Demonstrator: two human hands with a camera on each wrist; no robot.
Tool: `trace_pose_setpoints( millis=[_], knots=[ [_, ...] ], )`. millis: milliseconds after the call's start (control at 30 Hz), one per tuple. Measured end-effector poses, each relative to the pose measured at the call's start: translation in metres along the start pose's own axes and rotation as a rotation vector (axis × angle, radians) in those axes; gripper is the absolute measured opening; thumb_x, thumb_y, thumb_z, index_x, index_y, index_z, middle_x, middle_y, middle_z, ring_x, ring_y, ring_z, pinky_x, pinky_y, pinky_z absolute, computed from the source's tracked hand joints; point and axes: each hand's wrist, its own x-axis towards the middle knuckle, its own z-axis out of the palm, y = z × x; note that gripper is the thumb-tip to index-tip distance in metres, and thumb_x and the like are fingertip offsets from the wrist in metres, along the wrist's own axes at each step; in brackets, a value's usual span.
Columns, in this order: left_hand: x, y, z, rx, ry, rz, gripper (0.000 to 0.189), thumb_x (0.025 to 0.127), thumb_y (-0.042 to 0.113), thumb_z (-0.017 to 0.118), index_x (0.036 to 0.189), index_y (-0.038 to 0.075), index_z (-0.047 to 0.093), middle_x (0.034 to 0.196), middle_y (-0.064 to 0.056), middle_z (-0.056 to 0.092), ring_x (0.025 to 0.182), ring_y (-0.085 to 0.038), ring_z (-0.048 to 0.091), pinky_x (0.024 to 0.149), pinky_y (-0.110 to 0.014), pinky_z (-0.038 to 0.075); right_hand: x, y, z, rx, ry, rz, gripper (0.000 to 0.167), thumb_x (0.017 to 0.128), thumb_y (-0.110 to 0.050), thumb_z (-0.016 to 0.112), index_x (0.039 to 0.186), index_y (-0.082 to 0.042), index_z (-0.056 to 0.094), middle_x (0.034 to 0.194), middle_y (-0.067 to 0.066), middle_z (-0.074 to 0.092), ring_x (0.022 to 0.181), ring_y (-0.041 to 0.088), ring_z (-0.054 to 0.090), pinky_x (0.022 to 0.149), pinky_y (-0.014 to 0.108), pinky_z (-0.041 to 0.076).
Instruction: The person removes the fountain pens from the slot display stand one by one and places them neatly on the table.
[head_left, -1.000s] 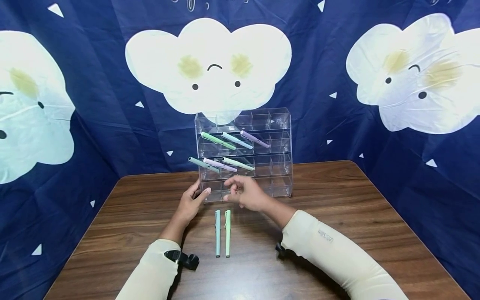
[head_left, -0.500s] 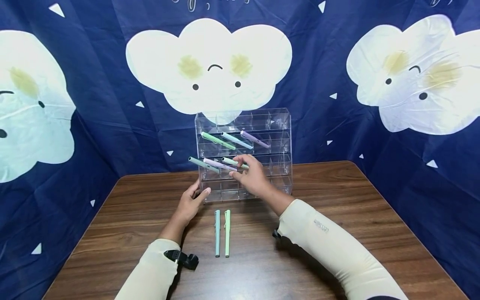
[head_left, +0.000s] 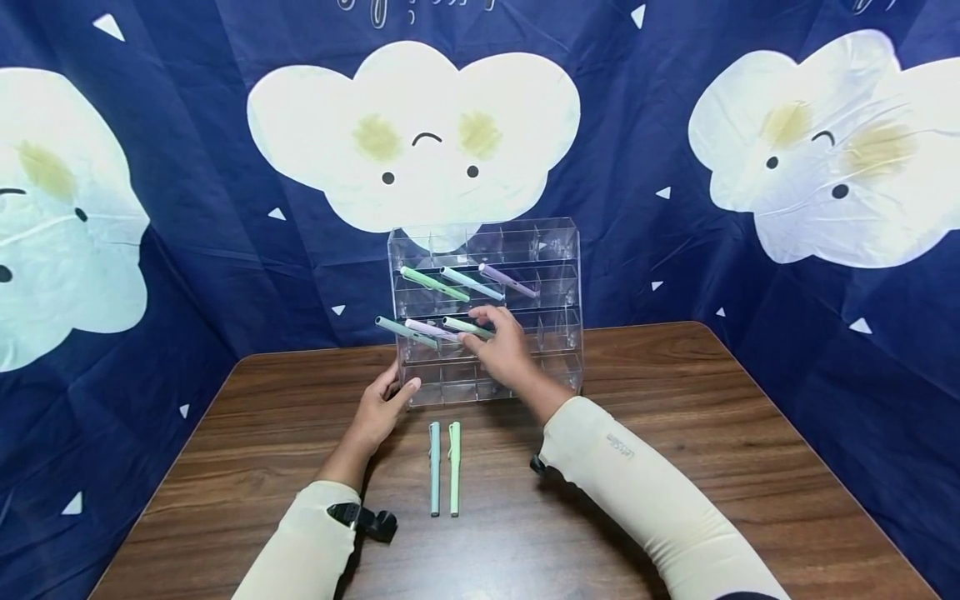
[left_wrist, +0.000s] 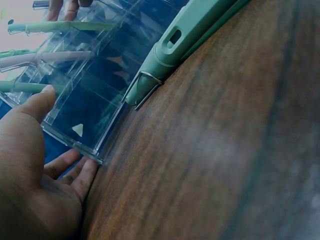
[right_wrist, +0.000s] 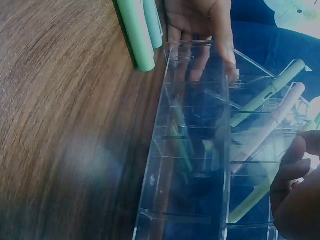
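A clear acrylic display rack (head_left: 561, 287) with stepped rows of compartments stands upright at the back of the table. My left hand (head_left: 380, 413) grips its lower left corner, thumb at the front and the other fingers at the side and base. My right hand (head_left: 506, 350) is at a pale green pen (head_left: 454, 323) lying slanted in a lower row, thumb and fingers around its barrel. Left of it in that row lie a lilac pen (head_left: 422, 327) and a grey-green pen (head_left: 393, 324). The row above holds a green pen (head_left: 431, 283), a light blue pen (head_left: 472, 282) and a purple pen (head_left: 507, 280).
In front of the rack, a blue-teal pen (head_left: 435, 475) and a light green pen (head_left: 454, 475) lie side by side on the wooden table (head_left: 675, 425). A dark blue cloth (head_left: 630, 142) with white clouds hangs behind and at the sides.
My right hand has risen from the bottom row to the pale green pen and closed around it. The left hand stays on the rack, and the pens keep their places.
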Motion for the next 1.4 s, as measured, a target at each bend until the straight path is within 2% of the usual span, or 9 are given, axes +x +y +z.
trace_pose_setpoints(
  millis=[100,267,333,467,567,633,733,1033,1400],
  knots=[
    [0.0,0.0,0.0,0.001,-0.003,0.003,0.076,0.11,0.043,0.068,0.174,0.031,0.029,0.176,-0.021,0.037,0.156,-0.042,0.049,0.12,-0.056,0.047,0.0,0.003,0.005,-0.003,0.006,-0.021,0.036,0.096,-0.017,0.086,0.13,-0.007,0.075,0.124,0.015,0.069,0.115,0.032,0.067,0.1,0.043,0.053],
    [0.0,0.0,0.0,-0.004,-0.001,0.007,0.075,0.11,0.043,0.068,0.174,0.031,0.03,0.176,-0.02,0.037,0.157,-0.042,0.048,0.121,-0.058,0.046,-0.002,0.005,0.01,0.042,0.002,-0.004,0.038,0.098,-0.018,0.085,0.133,-0.006,0.075,0.128,0.019,0.067,0.078,0.02,0.067,0.068,0.031,0.061],
    [-0.001,0.0,0.0,-0.007,-0.002,0.008,0.075,0.11,0.043,0.068,0.174,0.031,0.03,0.177,-0.019,0.036,0.157,-0.042,0.047,0.121,-0.059,0.046,-0.002,0.005,0.011,0.058,-0.002,0.002,0.04,0.098,-0.019,0.085,0.134,-0.006,0.074,0.13,0.021,0.066,0.074,0.019,0.066,0.061,0.029,0.06],
    [-0.001,0.0,0.0,-0.013,-0.005,0.016,0.075,0.11,0.043,0.068,0.174,0.032,0.03,0.177,-0.018,0.036,0.157,-0.041,0.047,0.121,-0.059,0.046,-0.001,0.006,0.015,0.051,0.017,-0.024,0.039,0.098,-0.018,0.085,0.133,-0.003,0.076,0.128,0.021,0.068,0.098,0.029,0.07,0.078,0.032,0.061],
    [-0.001,0.0,0.0,-0.014,-0.005,0.016,0.075,0.11,0.043,0.068,0.174,0.032,0.03,0.177,-0.019,0.036,0.157,-0.041,0.048,0.12,-0.058,0.046,-0.001,0.005,0.017,0.062,0.031,-0.029,0.037,0.099,-0.017,0.084,0.132,-0.002,0.077,0.127,0.02,0.068,0.102,0.033,0.07,0.074,0.032,0.063],
    [-0.001,0.0,0.001,-0.013,-0.006,0.013,0.075,0.11,0.043,0.068,0.174,0.032,0.03,0.177,-0.019,0.037,0.156,-0.041,0.048,0.12,-0.057,0.047,-0.001,0.005,0.018,0.083,0.03,-0.017,0.035,0.1,-0.016,0.083,0.131,-0.002,0.077,0.126,0.019,0.066,0.089,0.028,0.069,0.058,0.027,0.06],
    [-0.001,0.001,0.001,-0.014,-0.007,0.007,0.076,0.11,0.044,0.068,0.174,0.031,0.029,0.176,-0.02,0.037,0.156,-0.041,0.049,0.119,-0.056,0.047,-0.001,0.005,0.019,0.105,0.029,0.006,0.033,0.1,-0.016,0.082,0.13,-0.004,0.078,0.126,0.019,0.065,0.072,0.017,0.063,0.047,0.029,0.058],
    [-0.001,0.001,0.001,-0.004,-0.003,0.02,0.076,0.11,0.041,0.067,0.174,0.03,0.029,0.175,-0.021,0.039,0.155,-0.042,0.05,0.118,-0.057,0.048,0.0,0.003,0.018,0.104,0.042,0.0,0.027,0.102,-0.011,0.078,0.129,-0.006,0.08,0.122,0.019,0.066,0.048,0.008,0.053,0.043,0.03,0.056],
    [-0.001,0.0,0.001,0.007,0.004,0.032,0.075,0.11,0.038,0.068,0.174,0.029,0.03,0.175,-0.019,0.039,0.155,-0.043,0.05,0.118,-0.057,0.048,0.003,0.0,0.013,0.144,0.09,0.005,0.026,0.103,-0.003,0.074,0.129,-0.003,0.078,0.119,0.021,0.068,0.042,0.006,0.053,0.041,0.031,0.054]
  ],
)
